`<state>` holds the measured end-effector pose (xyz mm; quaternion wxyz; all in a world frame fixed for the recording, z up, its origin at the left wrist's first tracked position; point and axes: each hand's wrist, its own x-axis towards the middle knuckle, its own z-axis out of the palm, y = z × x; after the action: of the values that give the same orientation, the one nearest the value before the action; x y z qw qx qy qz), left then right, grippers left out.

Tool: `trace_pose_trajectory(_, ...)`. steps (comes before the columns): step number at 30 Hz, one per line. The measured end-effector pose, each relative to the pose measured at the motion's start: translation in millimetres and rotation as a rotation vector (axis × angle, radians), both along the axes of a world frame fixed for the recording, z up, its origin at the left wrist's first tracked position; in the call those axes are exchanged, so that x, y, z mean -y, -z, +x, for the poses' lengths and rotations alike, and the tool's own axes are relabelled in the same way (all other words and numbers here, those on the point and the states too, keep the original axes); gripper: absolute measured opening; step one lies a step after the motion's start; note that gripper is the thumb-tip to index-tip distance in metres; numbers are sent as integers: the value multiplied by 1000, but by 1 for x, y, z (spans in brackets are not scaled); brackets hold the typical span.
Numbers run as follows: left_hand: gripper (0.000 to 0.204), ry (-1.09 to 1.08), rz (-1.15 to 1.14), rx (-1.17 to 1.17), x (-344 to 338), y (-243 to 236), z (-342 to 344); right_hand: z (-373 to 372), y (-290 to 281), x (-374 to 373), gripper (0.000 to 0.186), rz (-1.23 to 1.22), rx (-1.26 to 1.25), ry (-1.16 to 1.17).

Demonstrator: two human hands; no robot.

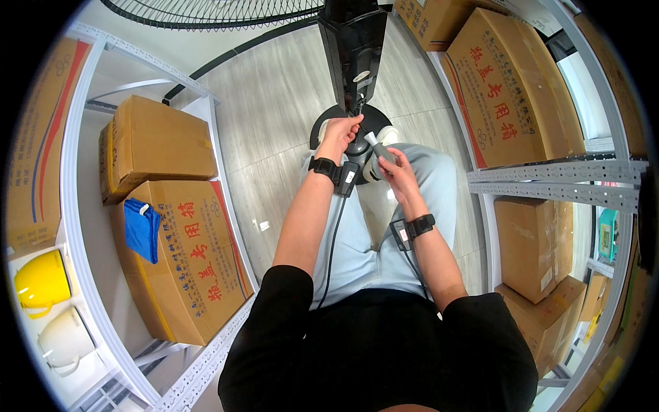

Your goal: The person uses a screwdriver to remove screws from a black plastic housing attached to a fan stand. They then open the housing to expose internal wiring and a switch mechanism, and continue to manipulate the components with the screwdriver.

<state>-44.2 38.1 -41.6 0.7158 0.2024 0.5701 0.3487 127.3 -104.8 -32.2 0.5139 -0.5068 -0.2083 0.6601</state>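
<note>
Holding a gray, white-tipped tool, the right hand is hovering near the left hand, which, its grip unclear, is reaching toward the black fan post.

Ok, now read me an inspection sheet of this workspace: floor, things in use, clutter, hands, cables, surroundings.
Surface: grey streaked floor.
Job's things: black upright stand on a round black base; grey tool with a whitish tip.
Clutter: folded blue cloth on a cardboard box, left side.
Hands: left hand at the stand's lower part, its grip unclear; right hand holds the grey tool.
Cables: one black cable along the left forearm, another along the right forearm.
Surroundings: pale metal shelving with cardboard boxes on both sides; dark wire grille at the top edge.
</note>
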Motion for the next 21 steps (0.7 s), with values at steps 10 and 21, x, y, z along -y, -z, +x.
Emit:
trace_pose_trajectory(10,12,-38,45,116,0,2,-6,1,-10,-6,33,-257,-185,-68)
trace_pose_trajectory(21,11,-55,28,98,3,4,-3,1,4,1,28,-28,76,-71)
